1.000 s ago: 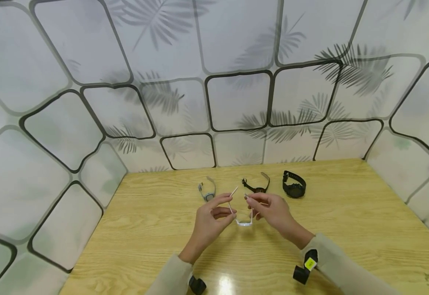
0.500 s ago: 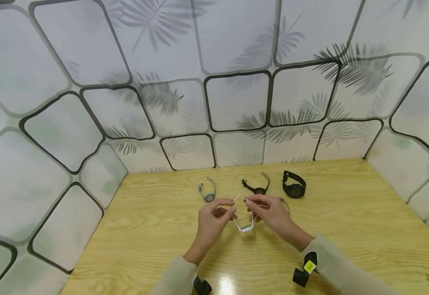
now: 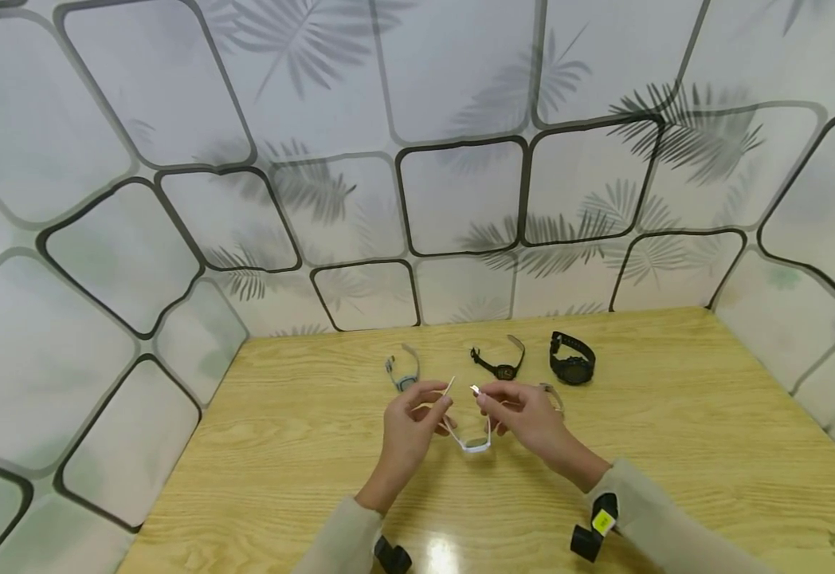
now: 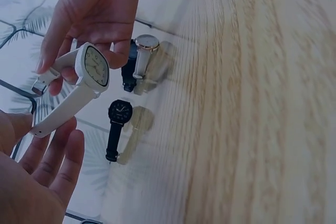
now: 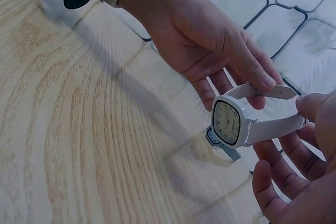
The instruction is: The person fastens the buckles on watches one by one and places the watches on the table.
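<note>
Patterned walls (image 3: 460, 207) with dark rounded outlines and grey leaf prints rise around a wood-grain worktop (image 3: 281, 454), whose near edge runs out of the head view. Both sleeves (image 3: 342, 538) are cut off at the bottom there, and so is part of the left wrist camera (image 3: 391, 556); the right wrist camera (image 3: 588, 534) shows more fully, its yellow label too small to read. Seen from the head, the white watch (image 4: 95, 68) turns its dial at a steep slant; the wrist views show numerals, but the finer print is blurred. Fingers cover part of its buckle in the right wrist view.

Behind the right hand (image 3: 532, 414), the pale watch (image 4: 147, 42) is mostly hidden from the head; the left wrist view shows its gold-toned rim, with the big black watch (image 3: 573, 368) partly behind it. Fingers of the left hand (image 3: 409, 426) overlap the lower end of the blue-grey watch (image 3: 406, 382). Between that one and the big black watch, the small black watch (image 3: 506, 371) lies just beyond the hands, its strap spread.

Held up off the worktop, the white watch hangs between the two hands, case toward the wearer and both strap ends pointing away. Thumb and fingers of the left hand pinch the holed end; the right hand pinches the buckle end. The two ends are apart.
</note>
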Tool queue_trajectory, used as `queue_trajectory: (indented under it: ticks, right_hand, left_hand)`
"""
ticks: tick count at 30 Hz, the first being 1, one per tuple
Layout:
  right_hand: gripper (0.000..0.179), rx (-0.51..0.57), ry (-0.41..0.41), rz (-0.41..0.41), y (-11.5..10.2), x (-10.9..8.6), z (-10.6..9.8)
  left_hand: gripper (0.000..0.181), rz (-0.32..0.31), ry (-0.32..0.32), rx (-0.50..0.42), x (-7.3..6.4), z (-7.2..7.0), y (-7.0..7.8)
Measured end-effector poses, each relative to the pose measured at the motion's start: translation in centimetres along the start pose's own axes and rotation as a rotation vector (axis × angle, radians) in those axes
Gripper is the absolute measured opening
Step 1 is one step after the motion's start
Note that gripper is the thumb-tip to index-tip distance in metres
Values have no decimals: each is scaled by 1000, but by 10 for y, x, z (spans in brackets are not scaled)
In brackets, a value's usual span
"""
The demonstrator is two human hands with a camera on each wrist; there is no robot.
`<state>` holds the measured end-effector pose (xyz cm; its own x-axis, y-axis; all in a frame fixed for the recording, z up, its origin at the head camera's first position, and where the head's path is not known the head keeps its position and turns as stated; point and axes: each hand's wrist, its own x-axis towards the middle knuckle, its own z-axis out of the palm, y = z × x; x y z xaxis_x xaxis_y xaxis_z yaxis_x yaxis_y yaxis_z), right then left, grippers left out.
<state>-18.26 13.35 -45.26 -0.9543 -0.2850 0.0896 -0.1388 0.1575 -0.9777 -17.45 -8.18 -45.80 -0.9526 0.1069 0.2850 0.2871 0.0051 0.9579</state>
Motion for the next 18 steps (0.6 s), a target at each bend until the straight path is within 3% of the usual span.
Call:
queue_trajectory:
  ticks: [9, 18]
  right_hand:
    - [35, -21, 5, -3, 2, 0, -1]
    - [34, -48, -14, -30, 3, -1, -5]
  left_hand:
    - [23, -41, 15, -43, 1, -4, -3]
    - [20, -124, -57, -64, 1, -8, -2]
